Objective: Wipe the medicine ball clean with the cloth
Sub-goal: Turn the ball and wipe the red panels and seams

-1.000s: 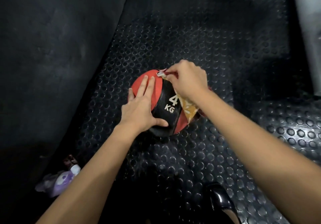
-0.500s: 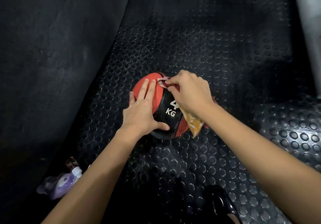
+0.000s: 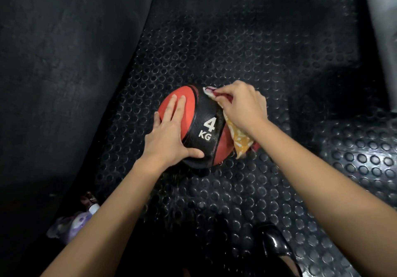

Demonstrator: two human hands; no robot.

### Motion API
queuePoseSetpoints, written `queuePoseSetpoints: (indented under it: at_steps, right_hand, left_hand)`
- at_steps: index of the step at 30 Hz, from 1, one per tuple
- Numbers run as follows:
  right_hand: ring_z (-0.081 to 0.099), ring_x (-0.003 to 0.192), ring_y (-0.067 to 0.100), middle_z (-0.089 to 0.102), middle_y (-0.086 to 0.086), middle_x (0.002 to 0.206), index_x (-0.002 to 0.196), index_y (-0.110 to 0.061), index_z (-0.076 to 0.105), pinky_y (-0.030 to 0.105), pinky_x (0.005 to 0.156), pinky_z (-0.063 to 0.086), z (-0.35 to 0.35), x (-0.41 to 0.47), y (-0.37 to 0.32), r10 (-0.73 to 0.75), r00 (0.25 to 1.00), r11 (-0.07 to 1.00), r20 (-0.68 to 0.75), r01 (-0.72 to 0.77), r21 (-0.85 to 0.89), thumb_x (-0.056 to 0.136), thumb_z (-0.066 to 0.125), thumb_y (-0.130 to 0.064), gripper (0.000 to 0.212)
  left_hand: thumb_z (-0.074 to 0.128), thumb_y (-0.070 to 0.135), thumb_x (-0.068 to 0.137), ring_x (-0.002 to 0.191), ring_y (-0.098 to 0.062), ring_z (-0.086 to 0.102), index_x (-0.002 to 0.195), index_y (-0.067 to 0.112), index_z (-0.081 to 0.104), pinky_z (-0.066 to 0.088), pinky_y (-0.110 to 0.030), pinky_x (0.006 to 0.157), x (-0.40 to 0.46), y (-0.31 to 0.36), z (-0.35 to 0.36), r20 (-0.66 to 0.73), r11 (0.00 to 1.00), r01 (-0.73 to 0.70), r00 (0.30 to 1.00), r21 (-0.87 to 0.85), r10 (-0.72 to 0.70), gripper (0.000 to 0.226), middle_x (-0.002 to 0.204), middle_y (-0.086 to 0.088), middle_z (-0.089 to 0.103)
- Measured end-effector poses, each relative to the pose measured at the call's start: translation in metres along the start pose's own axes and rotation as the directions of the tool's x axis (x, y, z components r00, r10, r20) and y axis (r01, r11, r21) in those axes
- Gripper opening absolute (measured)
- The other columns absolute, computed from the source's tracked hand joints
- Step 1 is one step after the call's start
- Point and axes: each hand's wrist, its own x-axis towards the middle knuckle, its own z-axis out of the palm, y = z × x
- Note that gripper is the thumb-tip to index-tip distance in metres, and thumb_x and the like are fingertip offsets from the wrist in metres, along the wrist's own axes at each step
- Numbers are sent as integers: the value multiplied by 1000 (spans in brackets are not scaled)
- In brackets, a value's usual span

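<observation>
The medicine ball [image 3: 199, 126] — red and black, marked 4 KG — is sitting on the studded rubber floor mat [image 3: 236, 190]. My left hand [image 3: 165, 137] is lying flat on its left side, fingers straight, thumb spread under the black band. My right hand [image 3: 242, 104] is curling round the patterned cloth [image 3: 239, 141], pressing it against the ball's upper right — one end is dangling. A purple bottle [image 3: 75, 223] is lying near my left forearm.

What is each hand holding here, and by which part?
The right hand grips the cloth at its bunched upper end; the left hand lies flat on the medicine ball, gripping nothing.
</observation>
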Motion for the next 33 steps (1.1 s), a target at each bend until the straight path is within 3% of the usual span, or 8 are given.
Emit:
queuePoseSetpoints:
  at_steps: [3, 8, 13, 18, 22, 24, 28, 33]
  right_hand:
    - [59, 107, 20, 64, -7, 116, 112, -37, 66, 32, 86, 42, 2, 10, 0, 93, 996, 995, -7, -92, 47, 93, 55, -33, 23]
    - [58, 100, 15, 60, -9, 112, 115, -38, 64, 29, 77, 37, 9, -23, -9, -77, 997, 997, -13, 78, 26, 94, 53, -35, 24]
    - [60, 104, 21, 63, -6, 115, 113, -37, 65, 33, 85, 43, 12, 5, -6, 72, 997, 997, -31, -71, 34, 93, 54, -34, 24]
    - [60, 92, 16, 57, -10, 107, 118, -37, 62, 29, 72, 39, 16, -32, -22, -148, 989, 988, -14, 147, -37, 95, 50, -34, 27]
    - [59, 100, 20, 59, -6, 111, 114, -40, 64, 31, 78, 40, 11, 1, -15, -43, 998, 997, -40, 41, -58, 94, 51, -35, 24]
    - [59, 94, 16, 59, -7, 112, 115, -39, 64, 29, 75, 39, 12, 0, -19, -18, 999, 998, -44, 15, -60, 95, 51, -33, 25]
    - [60, 87, 16, 56, -10, 103, 117, -38, 63, 30, 68, 42, 19, -36, -31, -198, 980, 980, -36, 196, -45, 95, 50, -34, 26]
    - [60, 93, 19, 58, -8, 105, 114, -38, 65, 32, 76, 41, 14, 2, -18, -9, 995, 1000, -98, 6, -30, 95, 52, -34, 24]
  left_hand:
    - [85, 54, 52, 147, -33, -2, 146, 40, -20, 34, -60, 102, 1, -1, 1, -10, 1000, 3, 1000, -11, -3, 142, 152, 26, -25]
    - [87, 53, 48, 148, -27, 4, 147, 41, -18, 31, -59, 105, 2, -17, 1, -25, 998, 0, 1000, -55, -2, 145, 153, 27, -23]
    - [87, 53, 49, 147, -23, 12, 148, 40, -14, 31, -59, 107, -5, -28, 5, -62, 993, -9, 998, -119, 2, 143, 154, 27, -20]
    - [87, 52, 51, 146, -17, 13, 149, 37, -13, 30, -57, 109, -9, -33, 6, -89, 989, -29, 996, -144, 16, 141, 154, 25, -19]
    - [85, 55, 51, 147, -22, 9, 149, 38, -13, 32, -57, 108, -8, -32, 11, -94, 987, -34, 995, -156, 20, 140, 154, 25, -19]
    - [85, 57, 50, 147, -22, 12, 149, 38, -12, 31, -56, 109, -4, -30, 9, -96, 987, -26, 995, -158, 11, 141, 155, 24, -17]
    - [85, 57, 50, 145, -20, 17, 150, 36, -11, 29, -53, 110, 2, -32, 3, -96, 985, -18, 995, -171, 1, 141, 156, 22, -16]
    - [84, 58, 50, 147, -23, 10, 149, 37, -13, 27, -57, 108, 2, -29, 9, -97, 982, -7, 995, -189, -12, 140, 155, 23, -17]
